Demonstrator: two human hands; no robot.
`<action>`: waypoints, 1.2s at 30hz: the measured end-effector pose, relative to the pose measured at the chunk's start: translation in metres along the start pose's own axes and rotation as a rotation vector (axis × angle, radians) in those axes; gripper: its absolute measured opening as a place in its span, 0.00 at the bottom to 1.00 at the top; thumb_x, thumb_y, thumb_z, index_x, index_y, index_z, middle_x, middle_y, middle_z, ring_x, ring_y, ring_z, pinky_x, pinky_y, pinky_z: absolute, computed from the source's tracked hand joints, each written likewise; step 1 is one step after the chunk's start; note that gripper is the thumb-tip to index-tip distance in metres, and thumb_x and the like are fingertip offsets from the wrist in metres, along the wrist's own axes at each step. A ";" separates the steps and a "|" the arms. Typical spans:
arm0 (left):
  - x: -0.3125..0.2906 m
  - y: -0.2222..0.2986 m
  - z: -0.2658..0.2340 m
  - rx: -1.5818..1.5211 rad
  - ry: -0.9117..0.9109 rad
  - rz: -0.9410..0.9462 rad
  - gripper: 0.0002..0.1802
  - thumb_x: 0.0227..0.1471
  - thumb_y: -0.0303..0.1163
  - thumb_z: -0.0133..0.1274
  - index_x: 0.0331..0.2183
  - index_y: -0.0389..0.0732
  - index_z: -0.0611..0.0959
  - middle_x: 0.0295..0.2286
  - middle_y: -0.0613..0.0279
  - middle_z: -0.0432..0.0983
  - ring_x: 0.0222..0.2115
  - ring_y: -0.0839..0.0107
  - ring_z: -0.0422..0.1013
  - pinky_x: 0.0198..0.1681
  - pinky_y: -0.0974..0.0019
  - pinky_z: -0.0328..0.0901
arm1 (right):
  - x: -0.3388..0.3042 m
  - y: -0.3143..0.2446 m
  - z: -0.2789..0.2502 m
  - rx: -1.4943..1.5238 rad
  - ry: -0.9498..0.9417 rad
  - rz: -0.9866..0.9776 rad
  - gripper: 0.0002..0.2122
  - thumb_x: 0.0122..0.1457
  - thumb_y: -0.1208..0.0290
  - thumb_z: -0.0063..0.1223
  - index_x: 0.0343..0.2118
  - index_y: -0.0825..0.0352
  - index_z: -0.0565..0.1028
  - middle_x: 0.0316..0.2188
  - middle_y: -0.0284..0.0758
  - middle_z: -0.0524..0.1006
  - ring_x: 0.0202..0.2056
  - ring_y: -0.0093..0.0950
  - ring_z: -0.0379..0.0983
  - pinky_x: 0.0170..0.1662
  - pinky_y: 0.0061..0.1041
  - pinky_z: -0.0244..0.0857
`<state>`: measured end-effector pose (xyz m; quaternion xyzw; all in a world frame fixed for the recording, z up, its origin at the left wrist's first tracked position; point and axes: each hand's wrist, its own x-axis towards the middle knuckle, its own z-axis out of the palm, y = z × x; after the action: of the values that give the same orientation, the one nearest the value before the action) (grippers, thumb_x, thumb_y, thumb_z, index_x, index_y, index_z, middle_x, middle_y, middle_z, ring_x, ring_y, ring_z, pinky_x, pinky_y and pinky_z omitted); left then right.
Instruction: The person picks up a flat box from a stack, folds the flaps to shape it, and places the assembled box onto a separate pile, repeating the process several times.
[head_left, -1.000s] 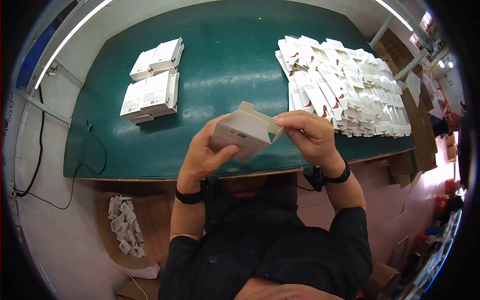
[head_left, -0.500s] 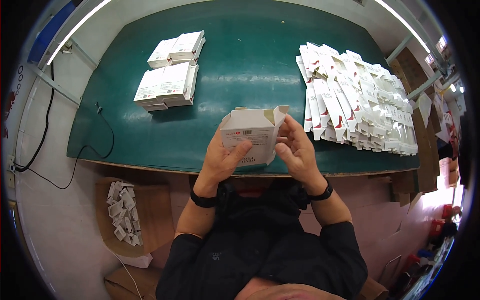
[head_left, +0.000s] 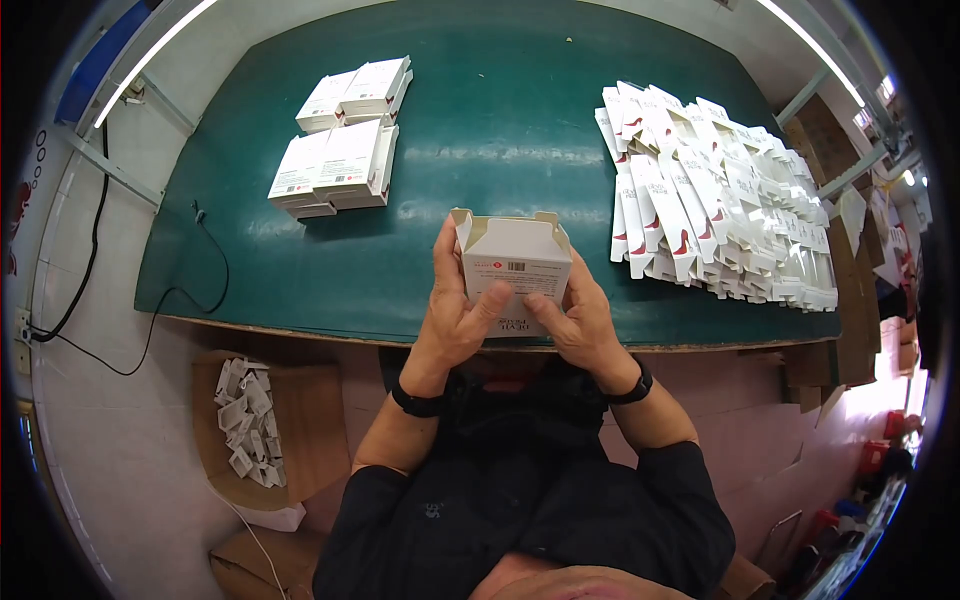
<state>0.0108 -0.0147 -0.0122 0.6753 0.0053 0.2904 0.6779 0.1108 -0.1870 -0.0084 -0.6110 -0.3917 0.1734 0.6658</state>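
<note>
I've drawn the box (head_left: 514, 272) in over the bench (head_left: 480, 130) edge and turned it upright; left hand (head_left: 455, 318) and right hand (head_left: 583, 322) clasp its sides, top flaps open, ready for closing.

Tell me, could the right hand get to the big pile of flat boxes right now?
Probably not right away: the right hand and the left hand both grip the white carton. Nothing blocks the way to the flat boxes.
</note>
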 end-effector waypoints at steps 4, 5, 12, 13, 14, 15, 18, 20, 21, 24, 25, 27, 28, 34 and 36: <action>0.001 0.005 -0.008 -0.037 0.003 0.040 0.47 0.64 0.41 0.61 0.70 0.41 0.51 0.58 0.52 0.65 0.55 0.64 0.68 0.57 0.58 0.68 | 0.000 -0.002 -0.006 0.031 0.002 0.041 0.38 0.66 0.74 0.61 0.74 0.72 0.51 0.66 0.44 0.68 0.62 0.32 0.70 0.64 0.34 0.67; 0.001 0.007 -0.009 -0.049 0.014 0.055 0.45 0.64 0.40 0.61 0.70 0.41 0.53 0.57 0.52 0.66 0.54 0.64 0.69 0.57 0.57 0.69 | 0.000 -0.003 -0.006 0.032 -0.005 0.036 0.38 0.66 0.73 0.61 0.73 0.72 0.52 0.66 0.44 0.68 0.62 0.32 0.70 0.64 0.34 0.67; 0.006 0.026 -0.024 -0.078 -0.091 -0.079 0.36 0.63 0.32 0.62 0.65 0.42 0.61 0.56 0.56 0.67 0.55 0.65 0.69 0.53 0.58 0.73 | -0.001 -0.006 -0.010 0.003 -0.060 0.019 0.38 0.66 0.72 0.62 0.73 0.71 0.52 0.66 0.44 0.68 0.63 0.32 0.69 0.64 0.33 0.66; 0.007 0.027 -0.026 -0.101 -0.108 -0.093 0.35 0.62 0.30 0.62 0.64 0.42 0.63 0.56 0.57 0.67 0.55 0.65 0.69 0.53 0.59 0.74 | -0.001 -0.007 -0.010 0.010 -0.069 0.026 0.38 0.66 0.72 0.62 0.74 0.71 0.52 0.66 0.44 0.68 0.63 0.32 0.70 0.64 0.34 0.66; 0.007 0.029 -0.027 -0.101 -0.109 -0.094 0.35 0.62 0.30 0.62 0.64 0.42 0.63 0.56 0.57 0.67 0.55 0.65 0.69 0.53 0.59 0.74 | -0.001 -0.008 -0.010 0.016 -0.077 0.034 0.38 0.66 0.72 0.62 0.74 0.70 0.52 0.66 0.44 0.68 0.63 0.33 0.70 0.64 0.34 0.66; 0.008 0.031 -0.028 -0.121 -0.122 -0.114 0.36 0.61 0.29 0.63 0.63 0.42 0.63 0.55 0.57 0.67 0.55 0.65 0.69 0.53 0.58 0.74 | -0.001 -0.009 -0.011 0.023 -0.085 0.041 0.39 0.65 0.73 0.63 0.74 0.70 0.52 0.66 0.44 0.68 0.63 0.33 0.70 0.64 0.34 0.67; 0.009 0.035 -0.030 -0.163 -0.149 -0.155 0.36 0.59 0.27 0.65 0.63 0.42 0.64 0.55 0.58 0.68 0.55 0.66 0.69 0.53 0.58 0.74 | 0.003 -0.021 -0.015 0.002 -0.073 0.032 0.38 0.64 0.73 0.64 0.73 0.68 0.54 0.65 0.44 0.69 0.62 0.33 0.70 0.64 0.35 0.67; 0.009 0.037 -0.030 -0.169 -0.160 -0.159 0.36 0.58 0.26 0.66 0.62 0.42 0.65 0.54 0.59 0.68 0.55 0.67 0.69 0.54 0.58 0.74 | 0.005 -0.026 -0.018 -0.009 -0.069 0.028 0.38 0.63 0.74 0.65 0.73 0.67 0.55 0.65 0.44 0.69 0.62 0.33 0.70 0.63 0.36 0.68; 0.009 0.038 -0.030 -0.171 -0.166 -0.162 0.36 0.57 0.25 0.66 0.61 0.42 0.65 0.54 0.60 0.68 0.55 0.68 0.69 0.54 0.58 0.74 | 0.007 -0.028 -0.020 -0.008 -0.030 -0.014 0.36 0.62 0.73 0.66 0.71 0.67 0.58 0.65 0.43 0.69 0.62 0.32 0.70 0.63 0.35 0.67; 0.008 0.037 -0.026 -0.164 -0.157 -0.152 0.35 0.56 0.24 0.67 0.59 0.43 0.66 0.53 0.60 0.68 0.55 0.68 0.69 0.54 0.57 0.74 | 0.014 -0.035 -0.025 -0.007 0.050 -0.098 0.32 0.62 0.71 0.67 0.67 0.67 0.64 0.64 0.41 0.69 0.61 0.29 0.70 0.63 0.34 0.66; 0.008 0.037 -0.025 -0.162 -0.154 -0.148 0.35 0.55 0.23 0.67 0.58 0.43 0.66 0.53 0.61 0.69 0.55 0.69 0.69 0.54 0.57 0.74 | 0.019 -0.038 -0.026 -0.029 0.029 -0.133 0.30 0.61 0.72 0.68 0.64 0.66 0.66 0.64 0.41 0.69 0.60 0.29 0.70 0.62 0.34 0.67; 0.009 0.036 -0.026 -0.166 -0.157 -0.155 0.34 0.54 0.22 0.67 0.57 0.43 0.67 0.53 0.61 0.68 0.55 0.69 0.69 0.54 0.57 0.74 | 0.027 -0.043 -0.029 -0.073 -0.016 -0.203 0.25 0.59 0.73 0.69 0.58 0.66 0.71 0.63 0.41 0.70 0.60 0.30 0.70 0.62 0.34 0.67; 0.009 0.036 -0.026 -0.170 -0.155 -0.160 0.34 0.53 0.22 0.68 0.56 0.44 0.67 0.52 0.61 0.68 0.55 0.68 0.69 0.54 0.57 0.74 | 0.028 -0.043 -0.029 -0.073 -0.015 -0.203 0.25 0.59 0.73 0.69 0.58 0.66 0.71 0.63 0.41 0.70 0.60 0.30 0.70 0.62 0.34 0.67; 0.009 0.031 -0.024 -0.158 -0.130 -0.101 0.34 0.51 0.19 0.67 0.54 0.45 0.67 0.52 0.61 0.67 0.57 0.68 0.67 0.54 0.57 0.75 | 0.029 -0.043 -0.028 0.158 0.021 -0.048 0.18 0.57 0.75 0.70 0.49 0.65 0.75 0.60 0.39 0.71 0.56 0.28 0.70 0.59 0.32 0.67; 0.009 0.030 -0.021 -0.118 -0.109 -0.029 0.34 0.49 0.19 0.67 0.53 0.45 0.67 0.53 0.60 0.66 0.57 0.67 0.67 0.53 0.57 0.75 | 0.028 -0.043 -0.028 0.190 0.054 -0.034 0.17 0.57 0.75 0.70 0.48 0.65 0.75 0.59 0.39 0.72 0.55 0.28 0.71 0.58 0.31 0.67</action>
<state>-0.0021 0.0060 0.0170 0.6489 -0.0389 0.2432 0.7199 0.1388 -0.1940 0.0423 -0.5429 -0.3659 0.1818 0.7337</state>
